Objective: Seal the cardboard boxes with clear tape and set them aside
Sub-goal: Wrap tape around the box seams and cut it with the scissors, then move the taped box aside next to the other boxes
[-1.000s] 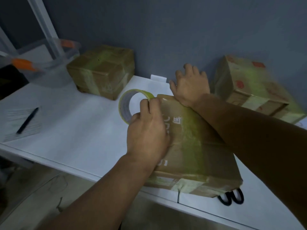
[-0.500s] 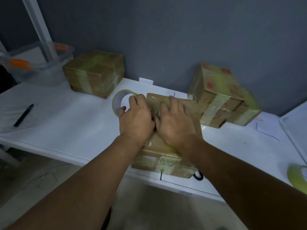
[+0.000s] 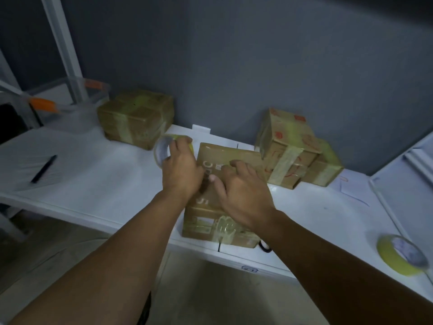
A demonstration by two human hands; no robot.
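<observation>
White table (image 3: pixel 98 184), scissors (image 3: pixel 264 246) mostly hidden under box (image 3: pixel 225 158)

left hand (image 3: pixel 180 170) curled, right hand (image 3: pixel 241 193) spread

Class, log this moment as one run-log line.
left hand: grips tape roll | right hand: presses box | phase: taping

A white table (image 3: pixel 98 184) carried a taped cardboard box (image 3: pixel 225 160) at its front edge, a sealed box (image 3: pixel 137 118) and stacked boxes (image 3: pixel 295 146) along the back edge, a pen (image 3: pixel 44 168) at left, a tape roll (image 3: pixel 401 254) at right.
</observation>
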